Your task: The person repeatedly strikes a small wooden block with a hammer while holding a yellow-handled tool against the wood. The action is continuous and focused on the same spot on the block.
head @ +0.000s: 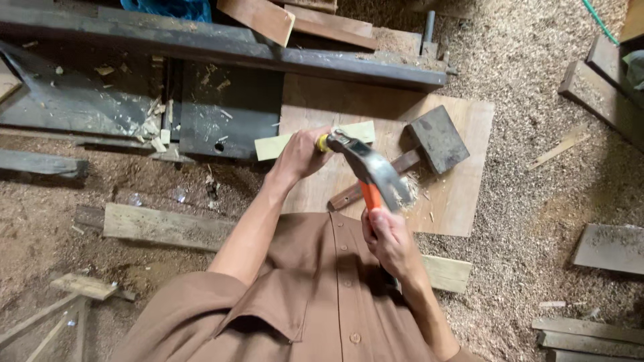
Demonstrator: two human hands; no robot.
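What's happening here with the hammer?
A person in a brown shirt grips a hammer by its orange handle in the right hand, raised over a plywood board. The left hand steadies a pale wooden strip on the board. A big wooden mallet lies alongside, sawdust all around.

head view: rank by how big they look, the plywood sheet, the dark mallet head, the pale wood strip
1. plywood sheet, plainly the largest
2. and 3. dark mallet head and pale wood strip: too alike to rank, the strip being partly hidden by the left hand

Both hands [298, 155] [388, 240] in closed grip
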